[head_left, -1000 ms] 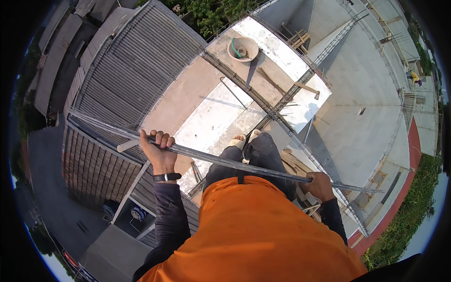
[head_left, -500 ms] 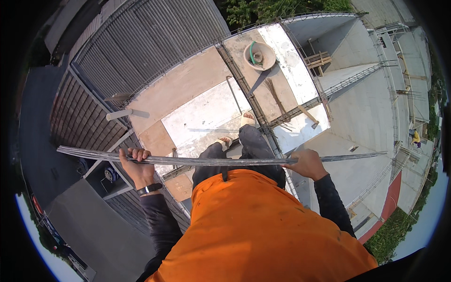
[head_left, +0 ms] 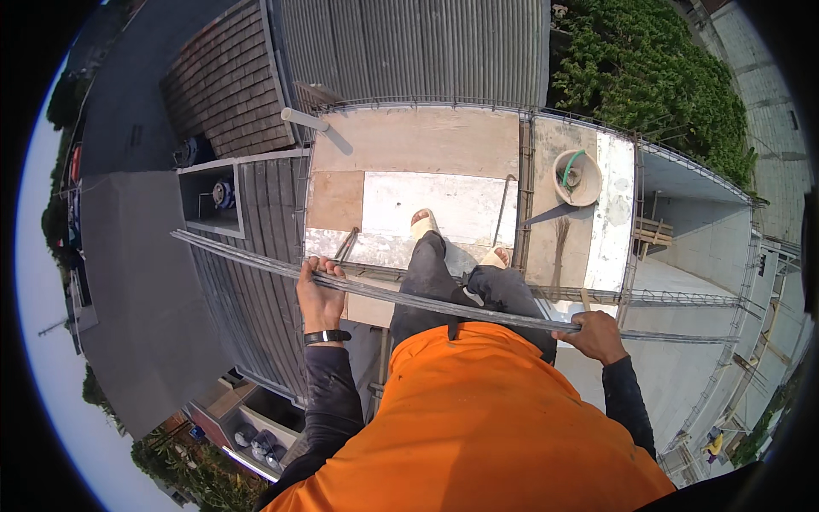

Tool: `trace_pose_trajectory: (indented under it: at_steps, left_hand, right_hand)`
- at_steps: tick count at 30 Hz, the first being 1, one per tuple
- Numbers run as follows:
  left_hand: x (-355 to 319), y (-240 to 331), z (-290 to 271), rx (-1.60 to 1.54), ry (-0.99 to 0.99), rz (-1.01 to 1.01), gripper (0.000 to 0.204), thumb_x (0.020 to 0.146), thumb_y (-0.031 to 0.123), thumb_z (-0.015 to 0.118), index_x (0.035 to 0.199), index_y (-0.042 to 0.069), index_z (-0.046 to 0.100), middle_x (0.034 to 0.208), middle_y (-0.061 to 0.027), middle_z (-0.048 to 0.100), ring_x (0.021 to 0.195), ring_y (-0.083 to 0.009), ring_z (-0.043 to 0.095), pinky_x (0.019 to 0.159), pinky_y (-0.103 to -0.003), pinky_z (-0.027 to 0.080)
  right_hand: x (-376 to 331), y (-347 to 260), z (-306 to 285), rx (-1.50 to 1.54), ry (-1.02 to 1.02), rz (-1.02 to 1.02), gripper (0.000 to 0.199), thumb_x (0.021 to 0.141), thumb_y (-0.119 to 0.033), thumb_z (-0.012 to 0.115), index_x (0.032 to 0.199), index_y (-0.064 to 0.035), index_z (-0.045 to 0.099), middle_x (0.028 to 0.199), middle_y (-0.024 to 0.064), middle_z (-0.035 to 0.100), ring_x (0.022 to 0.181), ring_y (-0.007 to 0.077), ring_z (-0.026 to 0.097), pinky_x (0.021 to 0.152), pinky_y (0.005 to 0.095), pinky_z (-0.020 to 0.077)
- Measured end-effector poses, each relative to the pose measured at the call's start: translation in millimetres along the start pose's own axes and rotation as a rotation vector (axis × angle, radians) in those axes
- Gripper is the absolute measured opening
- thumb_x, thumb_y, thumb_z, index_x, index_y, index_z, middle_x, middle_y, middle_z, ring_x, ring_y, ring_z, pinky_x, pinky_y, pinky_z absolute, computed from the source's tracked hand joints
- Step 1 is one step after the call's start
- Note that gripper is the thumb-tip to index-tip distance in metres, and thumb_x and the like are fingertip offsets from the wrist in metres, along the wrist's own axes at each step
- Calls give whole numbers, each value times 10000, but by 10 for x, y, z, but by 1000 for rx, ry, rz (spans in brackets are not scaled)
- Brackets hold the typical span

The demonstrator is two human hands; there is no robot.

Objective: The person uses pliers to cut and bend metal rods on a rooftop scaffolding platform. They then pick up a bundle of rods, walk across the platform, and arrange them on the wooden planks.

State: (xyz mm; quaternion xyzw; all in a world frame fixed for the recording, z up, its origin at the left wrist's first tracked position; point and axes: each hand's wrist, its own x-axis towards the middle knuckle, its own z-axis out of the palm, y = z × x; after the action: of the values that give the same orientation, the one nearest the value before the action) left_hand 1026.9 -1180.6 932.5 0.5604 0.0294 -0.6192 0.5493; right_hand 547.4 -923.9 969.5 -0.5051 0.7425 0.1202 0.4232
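A long bundle of thin grey steel rods [head_left: 444,305] stretches across in front of my body, its left end higher in the picture. My left hand [head_left: 322,297] is closed round it from below, palm up, with a dark band on the wrist. Farther right, my right hand [head_left: 595,335] grips the same bundle with its back showing. Both ends stick out past my hands. Below, my sandalled feet [head_left: 422,224] stand apart on pale boards [head_left: 409,132].
A round tub [head_left: 589,192] with a green handle or hose sits at the right, near a bunch of thin wires [head_left: 560,247]. A bent bar [head_left: 503,209] lies on the boards. Rebar cages [head_left: 524,162] frame them. A white pipe [head_left: 304,119] rises at the far left. Roofs lie lower down.
My view and body have turned to the left, so the boards and tub appear shifted rightward. My feet have stepped. The rod bundle, held throughout, now slants down to the right.
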Motion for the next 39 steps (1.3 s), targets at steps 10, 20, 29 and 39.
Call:
trace_pose_trajectory:
  at_steps: [10,20,29,39]
  left_hand:
    - [581,148,-564,-166,226,-36,331,1125,381,417,1233,101,559,1169,-74,635,1025,-197,606,932,-395,537]
    - [1342,701,-755,-62,151,64,371,1097,391,509,903,75,504,793,-45,504,686,-162,481,745,-364,524]
    - [2085,1172,-664,-42,290,171,292,1091,288,491,933,42,488,883,-79,547,768,-215,579,805,-412,615]
    - [2568,1374,-759,-41,361,48,386,1117,346,425,866,55,464,819,-75,511,772,-234,560,837,-442,608]
  right_hand:
    - [761,-787,-555,-110,-45,-88,590,745,-603,832,884,-32,781,815,210,725,852,394,715,807,471,553]
    - [1517,-1682,-940,-85,-189,-49,881,751,-862,650,1034,-39,795,921,219,756,944,375,732,834,457,563]
    - [2147,-2360,-870,24,37,-292,891,740,-822,652,1063,-1,779,850,226,746,841,402,732,760,477,564]
    - [2603,-2705,-714,15,-28,-273,605,730,-580,812,1076,-85,775,903,177,760,895,363,739,801,457,559]
